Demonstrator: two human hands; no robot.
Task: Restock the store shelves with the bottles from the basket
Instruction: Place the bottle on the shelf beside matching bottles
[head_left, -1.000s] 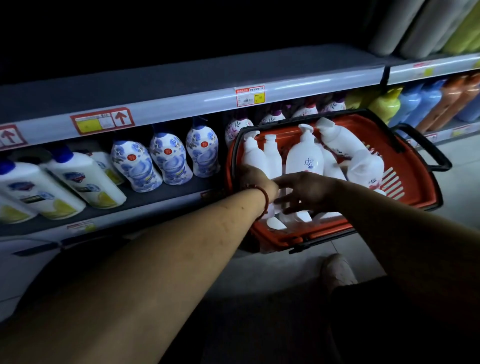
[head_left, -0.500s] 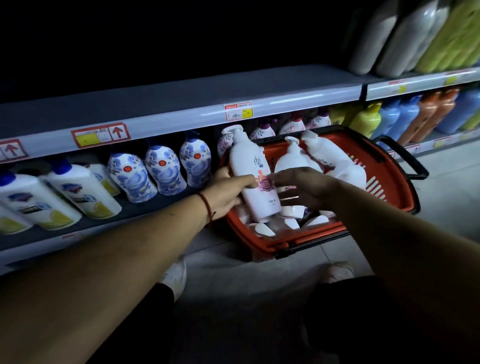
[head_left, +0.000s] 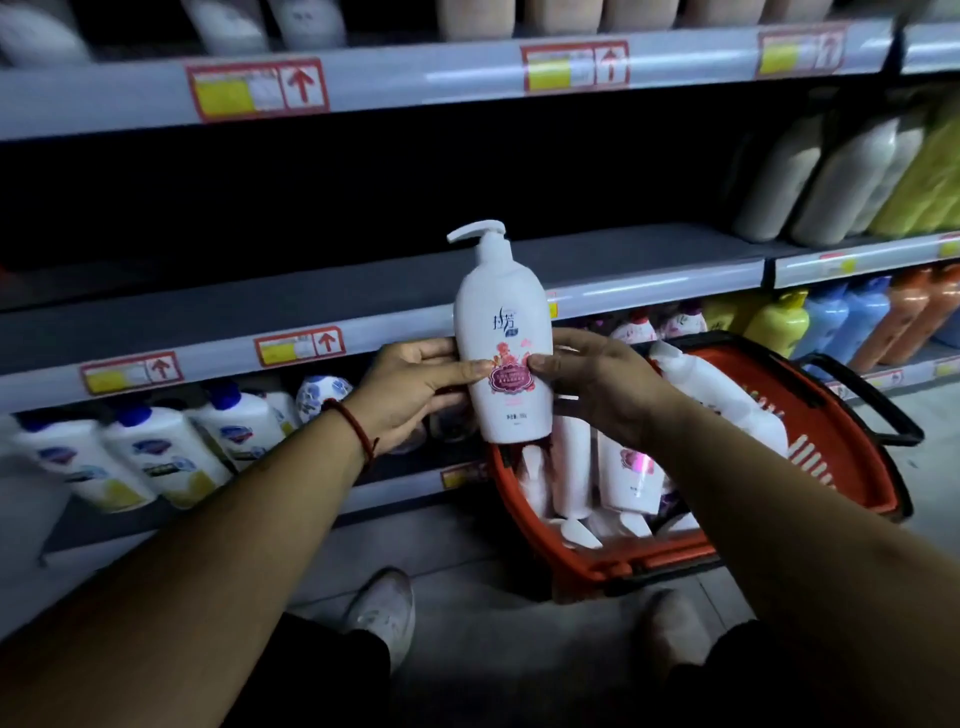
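While a person crouches at a dim store aisle, the head view shows a white pump bottle (head_left: 501, 353) held upright in the air, above the near end of the red basket (head_left: 623, 564) and in front of the edge of a bare grey shelf (head_left: 311, 306). The left hand (head_left: 415, 384), a red cord (head_left: 358, 431) at its wrist, and the right hand (head_left: 597, 384) clasp the bottle's body from either side, thumbs pressed on the front label, fingers curled behind.

The glossy, rigid plastic looks slick, and the bottle, if full, is probably moderately heavy. The broad body below the shoulder seems the safest place to hold it. The slender pump spout (head_left: 475, 231) looks like its weak point and a poor handle.

Two dark blue Chinese characters sit high on the bottle, possibly "拉芳", though they are not sharp enough to be sure. A pink floral emblem below carries print too fine to read, as does a short line near the base.

More white bottles (head_left: 631, 478) lie in the basket. Red-bordered shelf tags (head_left: 298, 345) show a yellow block and an upward arrow. Blue-capped bottles (head_left: 161, 457) fill the shelf below.
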